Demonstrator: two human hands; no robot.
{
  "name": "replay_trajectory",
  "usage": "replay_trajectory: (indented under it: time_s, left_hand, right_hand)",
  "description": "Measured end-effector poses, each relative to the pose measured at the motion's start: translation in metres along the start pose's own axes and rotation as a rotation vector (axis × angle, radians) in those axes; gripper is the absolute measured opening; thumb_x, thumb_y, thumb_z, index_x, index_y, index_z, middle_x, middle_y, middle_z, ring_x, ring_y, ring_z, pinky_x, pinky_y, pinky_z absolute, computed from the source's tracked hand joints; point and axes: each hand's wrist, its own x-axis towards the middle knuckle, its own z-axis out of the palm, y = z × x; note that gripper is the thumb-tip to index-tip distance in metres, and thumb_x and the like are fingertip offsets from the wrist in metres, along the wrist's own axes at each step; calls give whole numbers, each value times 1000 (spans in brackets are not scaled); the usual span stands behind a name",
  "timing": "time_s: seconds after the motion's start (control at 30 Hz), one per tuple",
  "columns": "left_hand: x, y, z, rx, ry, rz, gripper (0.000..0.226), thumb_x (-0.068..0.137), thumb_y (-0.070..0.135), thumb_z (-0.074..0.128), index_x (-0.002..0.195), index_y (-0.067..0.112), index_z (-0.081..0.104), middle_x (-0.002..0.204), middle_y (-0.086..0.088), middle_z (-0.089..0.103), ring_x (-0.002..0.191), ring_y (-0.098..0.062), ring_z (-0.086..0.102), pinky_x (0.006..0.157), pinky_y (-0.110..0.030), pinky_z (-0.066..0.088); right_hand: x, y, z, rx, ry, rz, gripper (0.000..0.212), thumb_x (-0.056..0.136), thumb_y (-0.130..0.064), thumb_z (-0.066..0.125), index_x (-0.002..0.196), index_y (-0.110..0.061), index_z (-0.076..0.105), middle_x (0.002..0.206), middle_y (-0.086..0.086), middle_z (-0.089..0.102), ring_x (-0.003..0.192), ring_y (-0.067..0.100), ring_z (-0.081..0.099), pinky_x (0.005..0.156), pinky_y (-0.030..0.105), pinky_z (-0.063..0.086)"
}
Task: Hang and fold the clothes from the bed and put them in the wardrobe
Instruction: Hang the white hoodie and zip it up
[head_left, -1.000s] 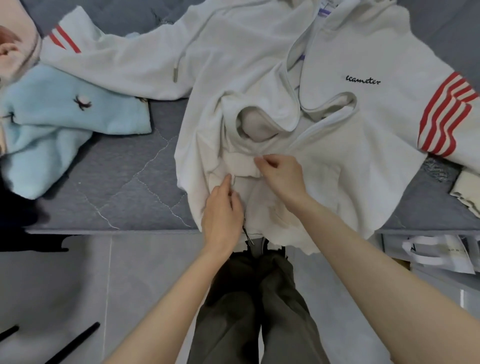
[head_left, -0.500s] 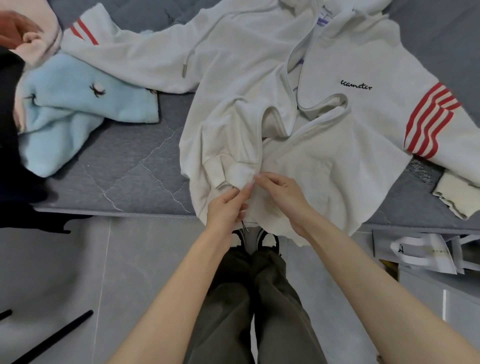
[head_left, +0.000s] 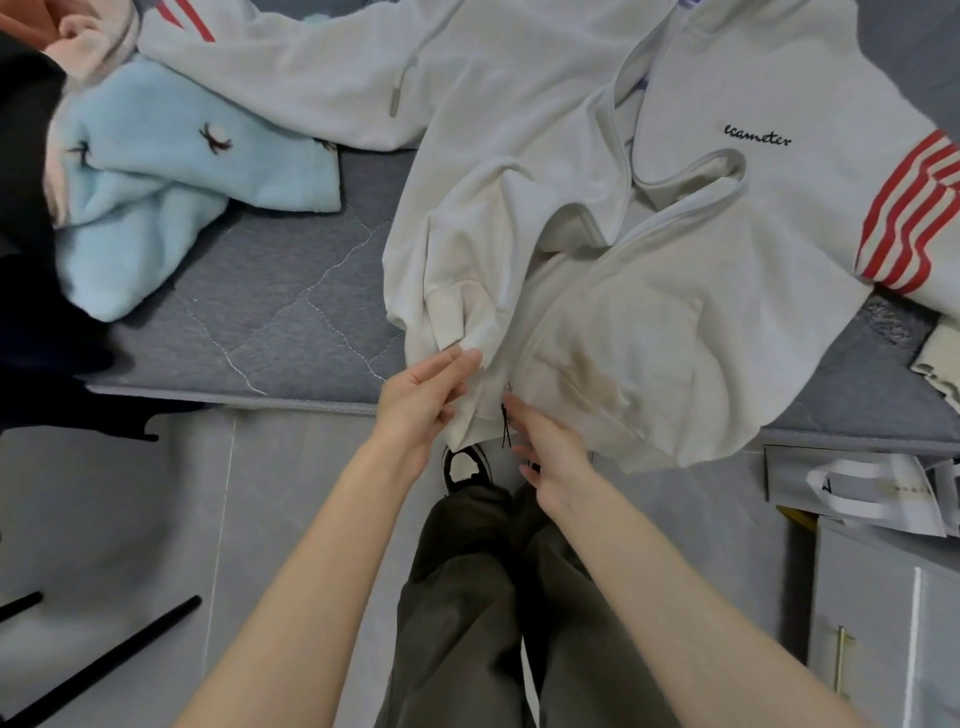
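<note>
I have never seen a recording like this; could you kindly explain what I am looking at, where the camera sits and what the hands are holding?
There is no machine here: a person wears one wide-angle camera on the head, so you look down along both bare arms. On the grey quilted bed lies a white zip hoodie, its front open, with red sleeve stripes; beside it lies a light blue fleece garment. The left hand pinches the hem of one front panel. The right hand has its fingertips at the bottom of the zip; whether it grips it I cannot tell. White paper bags are on the floor at the right.
</note>
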Motion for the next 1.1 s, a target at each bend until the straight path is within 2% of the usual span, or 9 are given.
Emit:
replay_trajectory:
  time_s: [0.1,0.17,0.23,0.3,0.47,0.6,0.7,0.83,1.1]
  left_hand:
    - [1,-6,-2,83,-7,-15,29,73,25,82,100,20,71,91,8,70,62,-2,49,56,-14,42]
    - [2,-9,-3,107,-23,-34,32,73,27,83,101,21,70,98,7,71,66,-3,51,62,-16,43]
    - [4,-9,-4,91,-35,-44,31,73,26,83,100,21,69,95,8,72,66,-1,54,61,-16,44]
    - [5,-9,-4,72,-38,-32,28,74,22,82,98,17,68,80,10,71,59,1,56,55,-14,44]
    - [1,-7,6,85,-92,-7,21,75,19,81,91,14,68,64,13,65,56,-2,46,49,-13,38]
    - [-3,-9,18,198,-113,8,23,75,25,81,91,17,67,59,18,63,49,3,46,52,-17,33]
    - [-7,-14,26,206,-124,35,22,76,21,80,92,16,66,60,18,65,48,7,51,50,-14,36]
    - [-11,-18,28,236,-151,41,34,80,21,76,111,11,67,100,1,74,70,8,62,55,-9,40]
    - [-15,-25,27,237,-113,30,30,83,27,74,110,14,69,83,12,68,50,7,48,54,-18,35]
  right_hand:
    - [4,-1,16,147,110,-32,54,69,-32,86,113,-9,66,110,3,68,99,18,61,84,30,50]
    - [8,-2,20,223,172,-36,51,69,-27,87,112,-8,67,108,8,70,100,22,65,91,36,53]
    - [10,0,18,237,170,-75,23,73,-24,84,88,-15,70,87,1,73,83,14,66,75,27,54]
    - [7,3,12,167,138,-157,19,78,-25,80,69,-24,63,63,-12,69,71,0,57,60,14,45]
    - [-3,6,-18,190,-89,-154,6,87,-29,68,87,-24,71,77,-20,69,56,-2,50,56,14,35]
    - [-6,12,-29,282,-205,-98,13,81,-36,67,74,-29,74,71,-19,64,53,2,34,58,23,22]
    - [-6,13,-31,291,-250,-124,12,75,-39,68,76,-30,74,74,-18,63,60,2,36,61,25,23]
    - [-6,14,-31,274,-259,-181,15,70,-42,69,79,-34,78,79,-19,66,60,2,37,61,24,25]
    - [-7,19,-34,280,-243,-139,10,83,-34,68,82,-32,77,83,-19,70,71,-1,51,70,21,33]
